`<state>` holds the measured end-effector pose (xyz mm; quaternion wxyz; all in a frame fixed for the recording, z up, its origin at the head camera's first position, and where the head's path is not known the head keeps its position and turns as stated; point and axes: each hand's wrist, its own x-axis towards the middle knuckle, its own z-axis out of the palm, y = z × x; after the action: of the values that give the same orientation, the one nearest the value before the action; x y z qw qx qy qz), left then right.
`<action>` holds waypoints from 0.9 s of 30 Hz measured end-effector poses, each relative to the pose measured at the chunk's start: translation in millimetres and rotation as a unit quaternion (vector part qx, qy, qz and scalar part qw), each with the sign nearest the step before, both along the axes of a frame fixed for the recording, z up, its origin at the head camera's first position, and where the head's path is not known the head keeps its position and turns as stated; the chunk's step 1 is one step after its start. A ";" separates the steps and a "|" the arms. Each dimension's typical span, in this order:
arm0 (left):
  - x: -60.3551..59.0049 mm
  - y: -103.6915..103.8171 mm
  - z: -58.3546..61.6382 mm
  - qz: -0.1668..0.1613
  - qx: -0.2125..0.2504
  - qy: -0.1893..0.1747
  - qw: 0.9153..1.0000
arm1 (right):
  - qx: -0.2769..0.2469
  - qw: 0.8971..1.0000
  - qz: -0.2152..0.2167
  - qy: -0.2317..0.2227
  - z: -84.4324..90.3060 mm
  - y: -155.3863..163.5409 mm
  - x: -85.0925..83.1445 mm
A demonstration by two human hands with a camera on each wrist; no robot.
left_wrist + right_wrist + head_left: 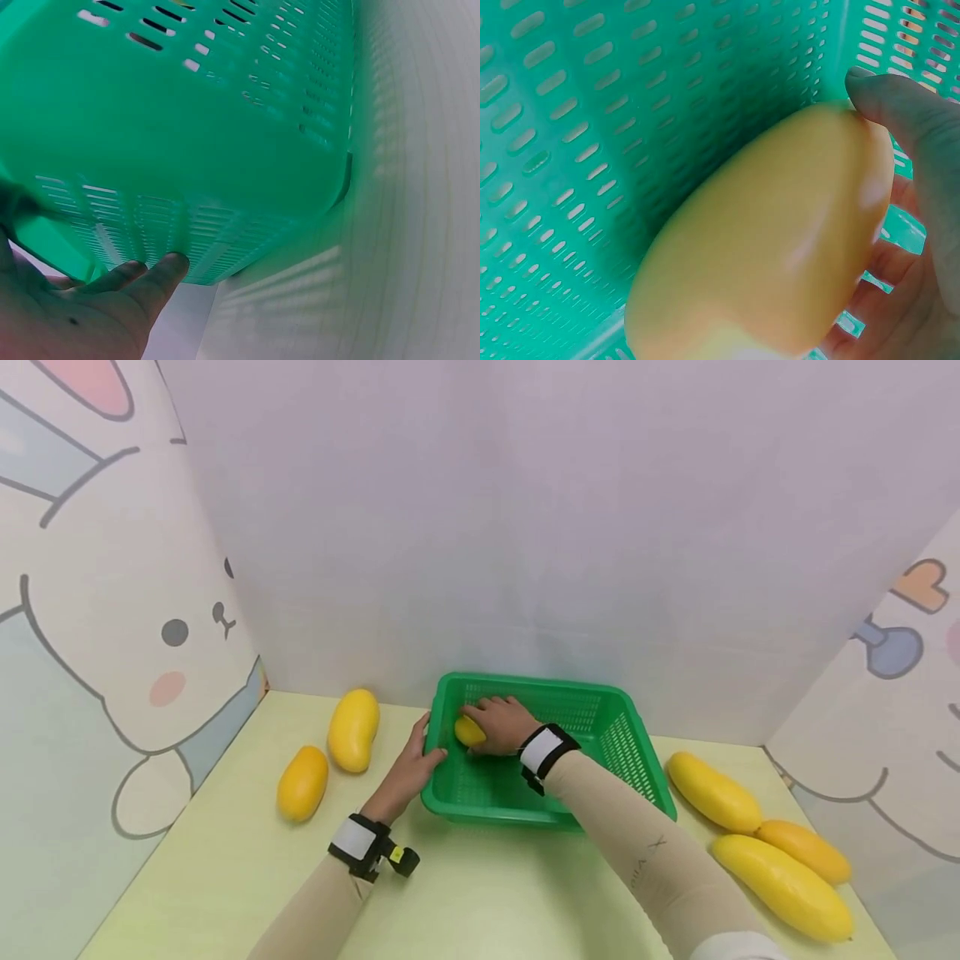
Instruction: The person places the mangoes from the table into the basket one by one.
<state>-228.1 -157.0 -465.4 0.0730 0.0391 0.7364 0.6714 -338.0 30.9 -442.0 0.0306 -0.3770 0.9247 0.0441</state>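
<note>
- Right hand (pixel 501 724) grip curled round a yellow mango (pixel 468 732), fingers over its top, inside the green basket (pixel 637 752) at its far-left corner.
- We see the right forearm reaching in from lower right.
- Left hand (pixel 410 770) grip relaxed, straight fingers (pixel 161 274) pressed on the basket's left outer wall.
- Basket sits mid-desk (pixel 480 893); we count more mangoes on both sides.

Bright, even, soft-shadowed light; wide-angle bending at head-view edges; blurred, green-tinted wrist close-ups.
</note>
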 end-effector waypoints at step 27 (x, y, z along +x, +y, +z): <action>0.8 -0.6 0.8 0.006 -0.004 0.000 1.000 | -0.071 0.996 -0.039 -0.022 33.6 36.8 8.1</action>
<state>-227.3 -157.6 -464.5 0.0692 0.0344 0.7394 0.6688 -329.9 67.7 -408.5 0.0254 -0.3425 0.9387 -0.0311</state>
